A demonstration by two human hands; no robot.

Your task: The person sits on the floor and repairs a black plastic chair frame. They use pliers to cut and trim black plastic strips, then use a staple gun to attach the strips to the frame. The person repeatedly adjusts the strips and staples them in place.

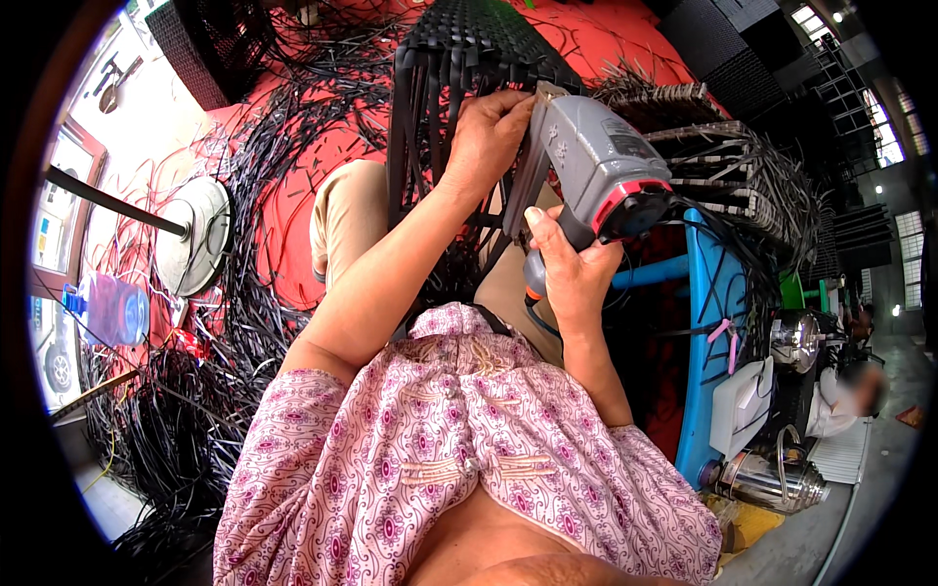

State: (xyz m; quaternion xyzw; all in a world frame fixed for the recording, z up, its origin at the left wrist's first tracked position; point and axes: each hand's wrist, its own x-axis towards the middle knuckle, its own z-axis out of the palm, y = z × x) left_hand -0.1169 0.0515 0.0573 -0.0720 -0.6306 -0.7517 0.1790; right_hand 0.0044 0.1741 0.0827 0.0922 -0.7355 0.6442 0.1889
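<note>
In my right hand (578, 259) is the handle of a grey electric staple gun (601, 146) with a red band at its rear and a cord below. Its nose points away from me, at the edge of a black woven piece (469, 44) that stands between my knees. My left hand (487, 137) is closed at that edge, thumb and fingers pressed together right beside the nose. What the left fingertips pinch is hidden. Below the weave, loose black plastic strips (415, 161) hang down, partly behind my left hand and forearm.
Tangled black strips (186, 430) heap up on the red floor (303, 186) at left, near a round stand base (195, 234) and a clear blue bottle (115, 308). A blue plastic chair (696, 352) is at right, below a stack of woven pieces (723, 161). Farther right, a person (850, 396) appears.
</note>
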